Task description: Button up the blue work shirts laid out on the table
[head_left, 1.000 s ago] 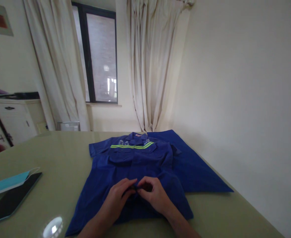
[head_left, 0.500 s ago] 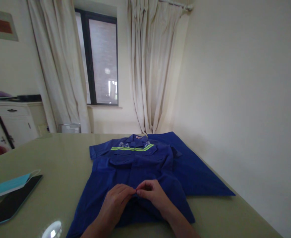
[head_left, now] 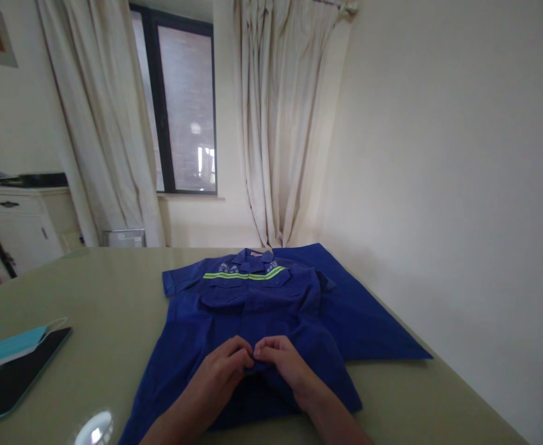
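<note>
A dark blue short-sleeved work shirt (head_left: 271, 309) with a yellow-green and grey stripe across the chest lies front up on the table, its collar away from me. Over the lower front, my left hand (head_left: 220, 371) is closed, thumb and fingers pinching the shirt's front edge. Close beside it, fingertips almost meeting, my right hand (head_left: 286, 366) pinches the same edge. The cloth is lifted a little between them. Any small part inside the fingertips is hidden.
Blue cloth (head_left: 373, 327) lies flat under the shirt's right side, beside the wall. On the left of the greenish table (head_left: 113, 296) are a light blue face mask (head_left: 12, 349) and a dark flat tablet-like object (head_left: 25, 377). A white cabinet (head_left: 21, 216) stands behind.
My left fingers have curled in more, and the fingertips have shifted slightly at the shirt's front edge. The whole view has turned a little to the right.
</note>
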The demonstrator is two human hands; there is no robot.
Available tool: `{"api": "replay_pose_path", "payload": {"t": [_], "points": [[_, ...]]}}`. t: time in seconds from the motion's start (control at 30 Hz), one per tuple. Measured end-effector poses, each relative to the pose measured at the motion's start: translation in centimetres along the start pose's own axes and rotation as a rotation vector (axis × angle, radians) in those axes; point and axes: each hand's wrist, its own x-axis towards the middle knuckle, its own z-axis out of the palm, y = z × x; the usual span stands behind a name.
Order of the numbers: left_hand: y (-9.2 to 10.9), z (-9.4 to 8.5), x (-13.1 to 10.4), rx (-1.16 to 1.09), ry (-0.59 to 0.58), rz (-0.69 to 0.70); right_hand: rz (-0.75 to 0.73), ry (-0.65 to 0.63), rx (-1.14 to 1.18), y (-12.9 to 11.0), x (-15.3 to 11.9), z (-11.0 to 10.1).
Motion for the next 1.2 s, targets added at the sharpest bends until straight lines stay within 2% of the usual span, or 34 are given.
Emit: {"api": "replay_pose_path", "payload": {"t": [0.1, 0.2, 0.3, 0.43, 0.53, 0.6, 0.7, 0.73, 0.77, 0.8, 0.87, 0.9, 0.97, 1.07, 1.13, 1.2], "points": [[0.0, 0.2, 0.0, -0.161, 0.008, -0.131, -0.019, -0.022, -0.027, -0.4, -0.1, 0.1], [-0.8, 1.0, -0.2, -0.171, 0.089, -0.221, -0.005, -0.052, -0.076, -0.9, -0.4, 0.3], [-1.3, 1.5, -0.3, -0.156, 0.12, -0.269, 0.046, -0.085, -0.084, -0.9, -0.3, 0.1], [-0.6, 1.2, -0.1, -0.161, 0.096, -0.298, 0.129, -0.137, -0.085, -0.4, 0.0, -0.5], [0.3, 0.5, 0.1, -0.176, 0.073, -0.346, 0.089, -0.122, -0.126, -0.4, 0.3, -1.0], [0.8, 0.0, 0.1, -0.258, -0.018, -0.375, -0.001, -0.078, -0.168, -0.6, 0.5, -1.3], [0.8, -0.3, 0.0, -0.487, -0.31, -0.436, -0.152, -0.035, -0.293, -0.7, 0.5, -1.5], [0.5, -0.3, 0.0, -0.499, -0.353, -0.464, -0.199, -0.041, -0.36, -0.6, 0.4, -1.5], [0.2, -0.3, 0.0, -0.44, -0.33, -0.495, -0.247, -0.05, -0.445, -0.5, 0.3, -1.3], [-0.3, -0.2, 0.0, -0.315, -0.249, -0.515, -0.29, -0.051, -0.546, -0.3, 0.0, -1.1], [-1.4, 0.0, -0.1, 0.007, -0.076, -0.487, -0.34, 0.006, -0.784, 0.0, -0.6, -0.3], [-2.0, 0.1, -0.2, 0.139, -0.04, -0.453, -0.342, 0.052, -0.904, 0.1, -1.0, 0.2], [-3.0, 0.4, -0.5, 0.26, -0.084, -0.381, -0.302, 0.127, -1.106, 0.2, -1.7, 1.4], [-3.5, 0.5, -0.9, 0.186, -0.215, -0.297, -0.253, 0.148, -1.28, 0.1, -2.2, 2.7], [-3.3, 0.4, -0.8, 0.119, -0.241, -0.282, -0.248, 0.16, -1.3, 0.1, -2.0, 2.6], [-2.8, 0.1, -0.5, 0.107, -0.228, -0.312, -0.259, 0.179, -1.227, 0.2, -1.3, 1.8]]}}
